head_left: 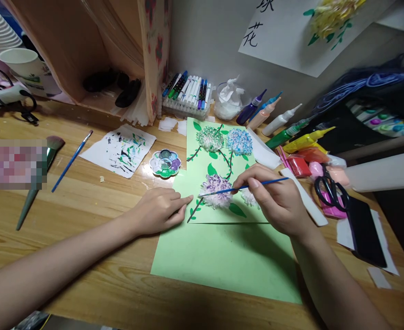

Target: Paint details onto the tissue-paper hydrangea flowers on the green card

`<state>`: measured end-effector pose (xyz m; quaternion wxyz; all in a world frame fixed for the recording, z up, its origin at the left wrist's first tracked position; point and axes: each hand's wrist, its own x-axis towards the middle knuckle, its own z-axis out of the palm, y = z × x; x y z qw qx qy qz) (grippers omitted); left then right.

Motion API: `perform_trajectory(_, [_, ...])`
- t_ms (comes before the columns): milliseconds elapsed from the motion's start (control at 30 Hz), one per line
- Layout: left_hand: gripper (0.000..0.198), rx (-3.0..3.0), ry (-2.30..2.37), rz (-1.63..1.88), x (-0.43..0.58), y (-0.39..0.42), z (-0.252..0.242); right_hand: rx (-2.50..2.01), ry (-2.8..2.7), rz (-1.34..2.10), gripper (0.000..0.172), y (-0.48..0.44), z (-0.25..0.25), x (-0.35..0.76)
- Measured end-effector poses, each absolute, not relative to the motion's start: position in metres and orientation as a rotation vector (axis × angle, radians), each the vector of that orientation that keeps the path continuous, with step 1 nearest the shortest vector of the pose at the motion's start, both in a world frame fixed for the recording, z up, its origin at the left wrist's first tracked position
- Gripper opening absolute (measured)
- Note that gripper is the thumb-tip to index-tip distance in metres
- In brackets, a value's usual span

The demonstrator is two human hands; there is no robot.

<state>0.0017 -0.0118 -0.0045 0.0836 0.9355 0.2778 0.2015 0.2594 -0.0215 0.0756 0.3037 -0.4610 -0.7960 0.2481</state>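
My right hand [278, 201] pinches a thin blue paintbrush [273, 182]. The brush tip meets the left side of a fluffy purple-and-white flower [217, 201] on a light green sheet [191, 188]. Also on that sheet are a green-tipped flower [208, 142], a blue flower [239, 143], and a pale flower [248, 198] partly hidden behind my right hand, with painted leaves and dark stems. My left hand [163, 206] lies at the sheet's left edge, index finger stretched toward the purple flower and holding nothing. A larger green sheet [225, 261] lies underneath.
Left of the sheets are a flower-shaped paint palette [166, 172], a paint-smeared paper [100, 158], another blue brush [71, 160] and a wide brush [30, 206]. Markers [188, 91] and paint bottles [279, 121] stand behind. Scissors [329, 188] and a black phone [365, 231] lie right.
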Motion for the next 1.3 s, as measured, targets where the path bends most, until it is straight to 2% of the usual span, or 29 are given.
perform_trajectory(500, [0.032, 2.786, 0.820, 0.622, 0.002, -0.011, -0.004, -1.208, -1.995, 0.604, 0.025, -0.023, 0.076, 0.259])
perform_trajectory(900, [0.029, 2.758, 0.827, 0.599, 0.002, -0.013, -0.002, -1.185, -2.285, 0.524, 0.026, -0.017, 0.054, 0.225])
perform_trajectory(1300, [0.028, 2.755, 0.832, 0.619, 0.001, -0.013, -0.003, -1.180, -2.219, 0.499, 0.025, -0.011, 0.059, 0.223])
